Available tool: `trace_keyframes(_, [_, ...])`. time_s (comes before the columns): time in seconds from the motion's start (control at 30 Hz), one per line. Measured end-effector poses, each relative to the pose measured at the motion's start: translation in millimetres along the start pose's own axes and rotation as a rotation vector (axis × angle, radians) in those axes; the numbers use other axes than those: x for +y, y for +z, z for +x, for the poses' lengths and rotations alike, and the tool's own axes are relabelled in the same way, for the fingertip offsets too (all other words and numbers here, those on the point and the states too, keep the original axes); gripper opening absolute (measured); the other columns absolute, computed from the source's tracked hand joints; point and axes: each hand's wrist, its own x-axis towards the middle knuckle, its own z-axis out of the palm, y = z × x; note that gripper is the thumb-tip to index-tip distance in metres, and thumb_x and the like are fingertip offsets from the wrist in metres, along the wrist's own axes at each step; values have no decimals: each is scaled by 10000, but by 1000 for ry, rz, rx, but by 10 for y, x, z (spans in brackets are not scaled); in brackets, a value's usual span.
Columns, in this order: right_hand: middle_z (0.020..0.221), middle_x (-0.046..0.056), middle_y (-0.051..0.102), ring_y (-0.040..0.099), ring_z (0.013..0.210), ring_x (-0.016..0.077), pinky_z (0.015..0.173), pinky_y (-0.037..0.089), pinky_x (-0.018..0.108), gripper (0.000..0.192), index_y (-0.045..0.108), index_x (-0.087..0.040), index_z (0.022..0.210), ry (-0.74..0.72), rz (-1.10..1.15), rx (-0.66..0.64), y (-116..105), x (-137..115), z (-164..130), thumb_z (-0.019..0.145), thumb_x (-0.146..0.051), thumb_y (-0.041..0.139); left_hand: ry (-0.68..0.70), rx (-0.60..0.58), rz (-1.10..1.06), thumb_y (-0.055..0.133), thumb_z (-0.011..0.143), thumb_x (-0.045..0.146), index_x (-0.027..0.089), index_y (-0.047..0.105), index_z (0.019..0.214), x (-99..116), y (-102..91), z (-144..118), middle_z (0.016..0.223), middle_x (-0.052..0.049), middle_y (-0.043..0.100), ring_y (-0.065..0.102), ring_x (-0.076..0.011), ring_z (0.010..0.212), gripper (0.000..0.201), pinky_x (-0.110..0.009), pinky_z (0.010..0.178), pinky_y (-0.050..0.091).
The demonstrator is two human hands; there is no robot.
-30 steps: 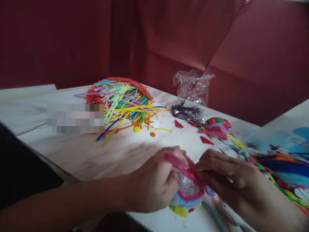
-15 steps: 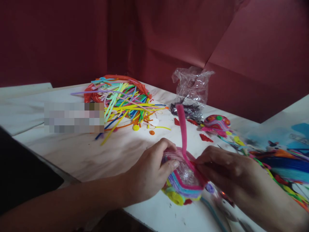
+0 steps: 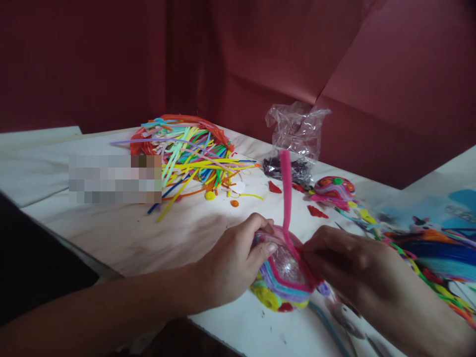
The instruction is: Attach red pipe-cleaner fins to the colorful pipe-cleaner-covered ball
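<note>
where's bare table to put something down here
Bare: the pale tabletop between the pile of coloured strips and the left hand. Crowded: around the clear plastic bag and right of the right hand.

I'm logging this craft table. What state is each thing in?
Left hand: gripping the ball's left side.
Right hand: pinching at the ball's right edge.
Pipe-cleaner ball: on the table, half wrapped, clear core showing.
Pink pipe cleaner: free end standing upright.
Plastic bag: open, crumpled.
Finished ball: fully wrapped, lying untouched.
Strip pile: loose, tangled.
</note>
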Motion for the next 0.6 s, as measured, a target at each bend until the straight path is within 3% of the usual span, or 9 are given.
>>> trace_keyframes(0.4, [552, -5, 578, 516, 478, 130, 388, 375, 206, 159, 598, -195, 683, 59, -3, -6, -5, -18, 21, 765, -230, 466, -25, -31, -13, 486, 853, 213, 174, 570, 916, -26, -28, 34, 894, -23, 631, 580, -154, 840, 112, -255, 729, 459])
trace_keyframes(0.6, [596, 31, 618, 555, 529, 163, 461, 431, 237, 203, 610, -181, 699, 165, 112, -38, -27, 151, 64, 740, -351, 506, -89, -235, -113, 453, 878, 222, 139, 583, 1110, 23, -159, 110, 1064, -78, 642, 599, -173, 911, 279, -256, 748, 478])
